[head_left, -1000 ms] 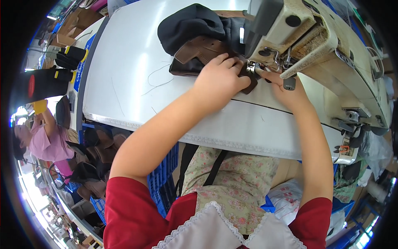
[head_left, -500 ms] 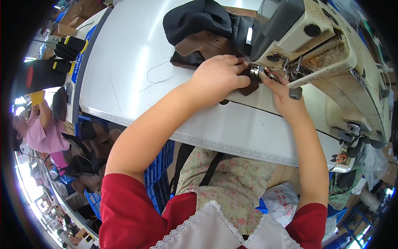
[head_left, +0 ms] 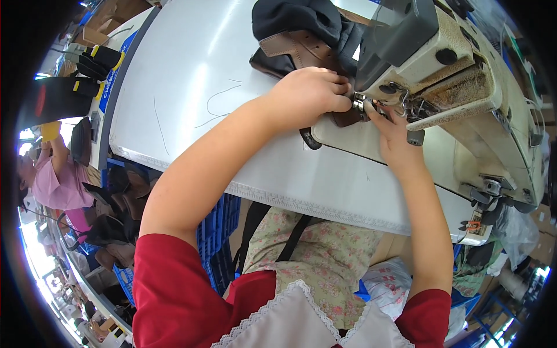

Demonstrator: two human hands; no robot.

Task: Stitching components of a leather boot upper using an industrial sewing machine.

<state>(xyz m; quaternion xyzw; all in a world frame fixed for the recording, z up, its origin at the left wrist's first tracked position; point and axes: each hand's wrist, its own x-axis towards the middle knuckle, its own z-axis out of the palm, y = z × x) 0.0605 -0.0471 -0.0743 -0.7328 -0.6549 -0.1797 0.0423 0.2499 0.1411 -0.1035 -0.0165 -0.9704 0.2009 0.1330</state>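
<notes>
Presently left hand is closed, pinching brown leather beside the needle; right hand, fingers extended, presses leather just under the sewing machine.

Blue crates, seated co-worker

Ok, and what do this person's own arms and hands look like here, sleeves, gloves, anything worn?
Both arms are bare from the upper arm down, each coming out of a short red sleeve. The left hand and right hand are bare too: no gloves, and no rings, watch or bracelets that this view shows. A white lace-edged collar or bib lies between the sleeves, over a floral garment.
</notes>
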